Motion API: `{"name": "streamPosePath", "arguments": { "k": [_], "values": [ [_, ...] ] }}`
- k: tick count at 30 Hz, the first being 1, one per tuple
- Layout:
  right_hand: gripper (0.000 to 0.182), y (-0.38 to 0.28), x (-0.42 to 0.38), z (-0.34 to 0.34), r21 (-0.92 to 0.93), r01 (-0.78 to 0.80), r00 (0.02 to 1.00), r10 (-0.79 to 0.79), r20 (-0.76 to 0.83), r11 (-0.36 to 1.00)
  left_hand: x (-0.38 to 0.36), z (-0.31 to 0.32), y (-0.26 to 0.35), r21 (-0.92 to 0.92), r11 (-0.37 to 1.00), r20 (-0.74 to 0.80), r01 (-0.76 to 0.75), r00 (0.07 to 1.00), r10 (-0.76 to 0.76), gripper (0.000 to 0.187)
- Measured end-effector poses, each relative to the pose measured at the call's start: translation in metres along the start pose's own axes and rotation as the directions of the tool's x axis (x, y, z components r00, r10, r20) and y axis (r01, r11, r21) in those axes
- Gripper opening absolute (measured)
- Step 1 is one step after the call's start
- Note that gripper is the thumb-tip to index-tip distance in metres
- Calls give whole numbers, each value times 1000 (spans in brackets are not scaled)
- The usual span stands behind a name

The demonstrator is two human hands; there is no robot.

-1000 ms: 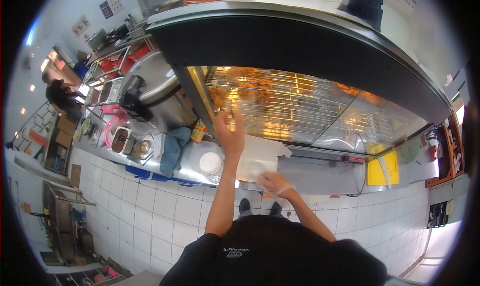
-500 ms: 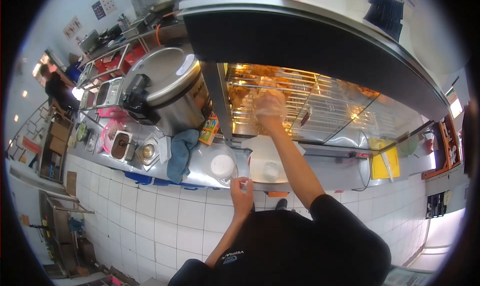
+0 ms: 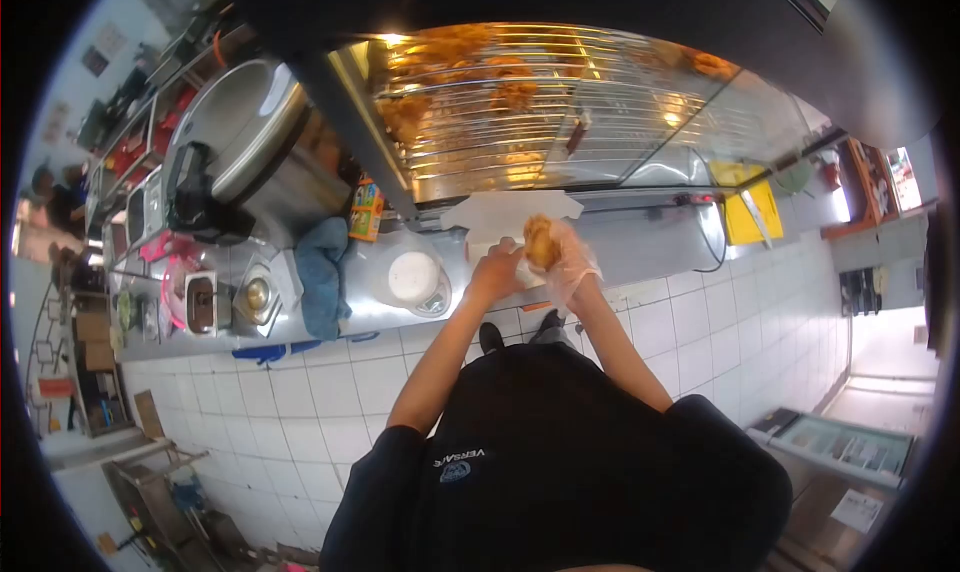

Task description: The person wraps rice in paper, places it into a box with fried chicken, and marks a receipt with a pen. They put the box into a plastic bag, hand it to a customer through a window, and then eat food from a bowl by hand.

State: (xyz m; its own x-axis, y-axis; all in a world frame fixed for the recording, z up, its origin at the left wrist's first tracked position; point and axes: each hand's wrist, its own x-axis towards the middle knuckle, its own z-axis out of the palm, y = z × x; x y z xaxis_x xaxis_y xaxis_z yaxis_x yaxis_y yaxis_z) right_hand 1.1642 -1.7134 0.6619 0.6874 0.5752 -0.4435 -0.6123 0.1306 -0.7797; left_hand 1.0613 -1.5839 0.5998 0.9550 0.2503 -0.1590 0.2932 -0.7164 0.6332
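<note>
My right hand (image 3: 572,262), in a clear plastic glove, grips a piece of fried chicken (image 3: 541,240) above an open white takeaway box (image 3: 512,210). The box stands on the steel counter with its lid flap raised toward the display cabinet. My bare left hand (image 3: 497,272) is at the left side of the box, fingers curled inward. Whatever they close on is hidden behind the hand. To the left of it sits a small scale (image 3: 432,307) with a round white item (image 3: 414,277) on top.
A lit display cabinet (image 3: 480,122) with wire racks holds more fried chicken (image 3: 512,87). Leftward are a blue cloth (image 3: 322,277), a large steel cooker (image 3: 240,132) and a metal pan of brown sauce (image 3: 202,302). A yellow board (image 3: 752,215) lies to the right. Another person (image 3: 62,204) is far left.
My right hand has come out of the cabinet, bringing a piece of fried chicken over the box. My left hand has moved from beside the scale to the box. The view has tilted downward.
</note>
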Motion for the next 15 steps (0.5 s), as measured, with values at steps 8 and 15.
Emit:
{"name": "streamPosePath", "arguments": {
  "k": [8, 15],
  "values": [
    [50, 67, 41, -43, -743, 77, 944, -289, -161, 665, 3, 9, -7, 106, 990, -10, 92, 996, -91, 73],
    [34, 47, 12, -12, -984, 132, 936, -312, 162, -116, 0, 35, -18, 169, 973, -160, 158, 978, -131, 84]
  ]
}}
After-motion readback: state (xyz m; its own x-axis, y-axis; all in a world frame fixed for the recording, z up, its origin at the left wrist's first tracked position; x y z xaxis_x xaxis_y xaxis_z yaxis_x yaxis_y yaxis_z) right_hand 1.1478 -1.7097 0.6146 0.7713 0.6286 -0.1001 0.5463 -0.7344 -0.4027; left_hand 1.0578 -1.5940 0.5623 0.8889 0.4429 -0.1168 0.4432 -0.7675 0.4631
